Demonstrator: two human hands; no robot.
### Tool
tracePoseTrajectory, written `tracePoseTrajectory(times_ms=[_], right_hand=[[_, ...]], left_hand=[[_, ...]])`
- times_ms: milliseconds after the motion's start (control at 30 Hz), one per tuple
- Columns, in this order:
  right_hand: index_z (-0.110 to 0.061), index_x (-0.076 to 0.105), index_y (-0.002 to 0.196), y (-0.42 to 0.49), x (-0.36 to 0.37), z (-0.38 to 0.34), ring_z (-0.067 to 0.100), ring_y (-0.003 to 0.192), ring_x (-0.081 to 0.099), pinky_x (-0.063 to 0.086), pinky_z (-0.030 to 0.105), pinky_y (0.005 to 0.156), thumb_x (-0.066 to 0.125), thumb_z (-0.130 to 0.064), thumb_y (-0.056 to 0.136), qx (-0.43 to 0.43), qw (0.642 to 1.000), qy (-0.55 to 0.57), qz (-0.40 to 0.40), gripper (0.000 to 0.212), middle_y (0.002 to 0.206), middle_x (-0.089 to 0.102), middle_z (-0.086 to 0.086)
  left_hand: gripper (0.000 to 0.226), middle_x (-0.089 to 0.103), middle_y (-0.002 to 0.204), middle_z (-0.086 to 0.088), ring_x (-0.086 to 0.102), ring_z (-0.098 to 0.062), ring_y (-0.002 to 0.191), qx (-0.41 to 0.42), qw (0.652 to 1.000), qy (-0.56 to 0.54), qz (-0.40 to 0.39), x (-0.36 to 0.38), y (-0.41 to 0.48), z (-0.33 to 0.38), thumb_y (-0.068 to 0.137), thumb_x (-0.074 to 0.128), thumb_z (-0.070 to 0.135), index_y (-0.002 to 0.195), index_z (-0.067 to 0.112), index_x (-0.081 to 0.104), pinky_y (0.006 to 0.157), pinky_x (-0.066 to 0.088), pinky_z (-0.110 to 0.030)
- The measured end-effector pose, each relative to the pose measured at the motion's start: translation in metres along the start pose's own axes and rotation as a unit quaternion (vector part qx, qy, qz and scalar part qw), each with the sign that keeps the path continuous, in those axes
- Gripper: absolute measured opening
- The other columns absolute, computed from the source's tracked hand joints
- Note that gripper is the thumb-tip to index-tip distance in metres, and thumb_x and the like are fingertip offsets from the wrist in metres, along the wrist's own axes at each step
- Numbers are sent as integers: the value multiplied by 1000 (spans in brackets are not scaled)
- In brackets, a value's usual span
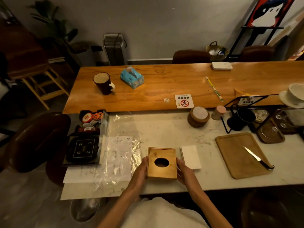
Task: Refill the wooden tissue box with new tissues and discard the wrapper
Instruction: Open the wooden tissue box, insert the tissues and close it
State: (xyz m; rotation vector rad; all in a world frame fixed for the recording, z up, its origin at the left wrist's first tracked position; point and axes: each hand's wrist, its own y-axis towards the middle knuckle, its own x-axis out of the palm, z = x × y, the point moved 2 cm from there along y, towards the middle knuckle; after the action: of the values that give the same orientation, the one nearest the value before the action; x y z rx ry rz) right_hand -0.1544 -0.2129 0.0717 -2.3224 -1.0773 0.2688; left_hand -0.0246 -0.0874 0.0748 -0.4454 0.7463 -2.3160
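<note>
Head view. Wooden tissue box (162,163): upright on the white marble counter (172,129), near its front edge, oval opening on top, dark inside. Left hand (139,171): flat against the box's left side. Right hand (183,170): pressed to the right side; the box is clamped between both. White tissue stack (190,157): just right of the box. Clear plastic wrapper (121,145): spread to the left, over papers. Blue tissue pack (132,77): well apart on the wooden table (164,83). Knife (256,157): on a wooden tray (233,155), right.
</note>
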Motion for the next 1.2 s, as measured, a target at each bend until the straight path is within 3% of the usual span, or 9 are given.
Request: tracePoseTrajectory(times_ms=[100,167,267,333,467,567,733,933,1200], right_hand=[[-59,54,114,-3,-4,12,-5,111,61,49,15,88,43,-50,96,-24,999,-48,9,22,115,63,-29],[-56,37,135,-2,-7,25,4,134,44,42,24,104,56,-51,91,-73,980,-185,5,49,139,49,-24],[-34,17,152,6,-3,41,20,148,17,33,36,114,77,-43,76,-173,848,-501,26,98,162,12,1],[-25,39,144,8,0,40,30,139,37,48,42,104,85,-36,65,-238,767,-595,20,92,153,31,9],[-17,49,135,10,-7,27,25,125,54,52,37,98,79,-38,74,-275,743,-609,34,71,138,54,5],[-24,51,131,7,-19,3,15,121,54,47,30,100,69,-43,84,-243,814,-528,14,54,132,57,-3],[-23,66,96,49,-22,-53,11,94,62,50,26,82,67,-37,88,-160,938,-307,29,16,99,68,-5],[-11,64,81,104,-13,-67,15,71,57,43,23,60,65,-38,89,-115,968,-212,66,29,77,63,4],[-12,63,101,128,-19,-55,26,91,63,52,43,77,59,-48,90,-98,965,-240,35,38,97,68,7]], left_hand=[[29,58,136,14,52,-4,125,19,999,43,8,-7,7,-22,101,41,41,128,47,51,110,41,-35],[39,50,142,11,47,-8,130,33,996,81,14,-11,13,-31,101,46,27,135,47,43,112,39,-42],[49,47,146,8,44,-10,133,54,991,122,2,-15,16,-36,100,50,24,142,45,36,111,41,-38],[55,44,148,7,42,-12,136,60,990,124,-5,-18,17,-38,100,49,15,146,38,32,103,45,-21],[56,41,147,5,40,-10,135,71,989,130,-8,-22,16,-40,100,46,5,143,37,29,92,43,-4],[52,41,144,7,40,-10,134,71,987,144,-11,-21,16,-40,101,44,10,139,42,26,104,39,-16],[53,37,143,8,37,-12,134,67,981,182,-6,-19,18,-43,104,37,14,145,42,20,110,34,-29],[53,30,154,2,34,-7,131,62,977,202,27,-11,16,-45,104,34,12,151,34,21,105,31,-22],[52,38,149,1,39,-18,134,24,981,169,91,-3,19,-52,103,35,10,149,33,29,113,36,-42]])
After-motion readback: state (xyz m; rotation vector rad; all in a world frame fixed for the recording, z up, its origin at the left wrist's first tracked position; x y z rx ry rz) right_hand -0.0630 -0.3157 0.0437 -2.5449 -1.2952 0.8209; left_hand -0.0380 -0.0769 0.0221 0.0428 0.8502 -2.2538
